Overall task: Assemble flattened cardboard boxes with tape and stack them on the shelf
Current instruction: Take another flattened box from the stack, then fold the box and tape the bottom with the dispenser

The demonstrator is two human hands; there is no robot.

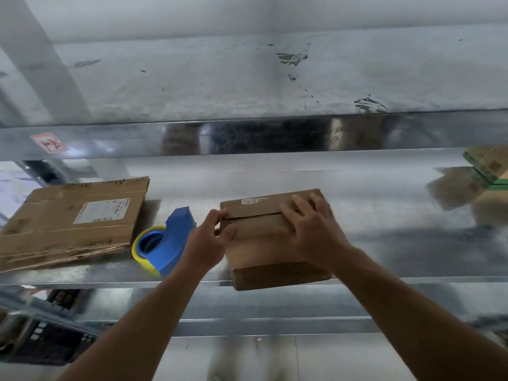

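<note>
A small brown cardboard box sits on the metal shelf, its near end hanging over the front edge. Its two top flaps are folded down and meet at a seam. My left hand pinches the left end of the flaps with thumb and curled fingers. My right hand lies flat on top, its straight fingers pressing the flaps down. A blue tape dispenser with a yellow roll stands on the shelf just left of my left hand. A stack of flattened cardboard boxes lies further left.
An upper metal shelf spans the view above. At the far right, cardboard with green edges lies on the shelf. Lower shelf rails and dark items show below.
</note>
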